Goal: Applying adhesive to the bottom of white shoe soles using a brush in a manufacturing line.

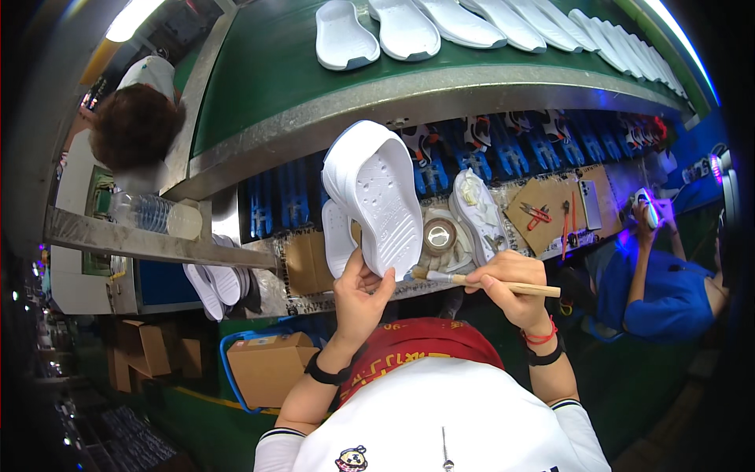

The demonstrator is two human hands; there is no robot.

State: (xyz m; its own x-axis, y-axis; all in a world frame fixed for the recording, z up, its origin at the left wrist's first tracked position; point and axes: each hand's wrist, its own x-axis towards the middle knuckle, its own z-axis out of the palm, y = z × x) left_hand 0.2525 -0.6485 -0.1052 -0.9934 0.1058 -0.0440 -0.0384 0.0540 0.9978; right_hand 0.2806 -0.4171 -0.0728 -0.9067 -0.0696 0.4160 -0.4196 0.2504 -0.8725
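My left hand (362, 297) is closed on the lower end of a white shoe sole (383, 212), tilted up so its ridged, hollow inner face shows. Between the fingers of my right hand (511, 288) is a wooden-handled brush (531, 289). Its bristles point left, close by the sole's lower end; whether they touch it I cannot tell. Behind the held sole, another white sole (338, 240) shows in part. A round container (440, 236) with a brownish inside sits right of the held sole. Beyond it lies a white sole (474, 212) with crumpled, yellowish bits on it.
Several white soles (409, 30) line the green conveyor belt (259, 86) above a metal rail. Pliers (538, 216) and a phone (590, 204) lie on cardboard at the right. Co-workers sit at far left and right (668, 291). A cardboard box (271, 366) stands lower left.
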